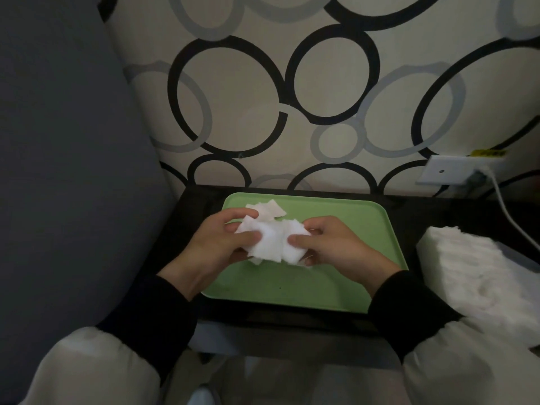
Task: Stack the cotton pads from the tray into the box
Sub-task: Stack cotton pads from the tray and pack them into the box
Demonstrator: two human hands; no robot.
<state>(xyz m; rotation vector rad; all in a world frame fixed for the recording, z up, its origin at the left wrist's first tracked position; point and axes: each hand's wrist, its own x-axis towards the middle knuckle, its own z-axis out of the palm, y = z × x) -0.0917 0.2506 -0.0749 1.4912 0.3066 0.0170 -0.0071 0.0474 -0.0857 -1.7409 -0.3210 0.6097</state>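
Observation:
A green tray (pixel 344 276) lies on a dark table. Above its left half, both hands hold a bunch of white cotton pads (pixel 273 244). My left hand (pixel 222 244) grips the bunch's left side with thumb on top. My right hand (pixel 330 247) pinches the right side, thumb pressed on the pads. A few loose pads (pixel 270 210) lie on the tray behind the hands. At the right edge, a box (pixel 523 255) holds a thick stack of white pads (pixel 479 276); only a sliver of its wall shows.
The dark table (pixel 432 217) stands against a wall with a ring pattern. A wall socket (pixel 455 171) with a white cable (pixel 508 211) sits at the back right. A grey cushion (pixel 67 171) fills the left side.

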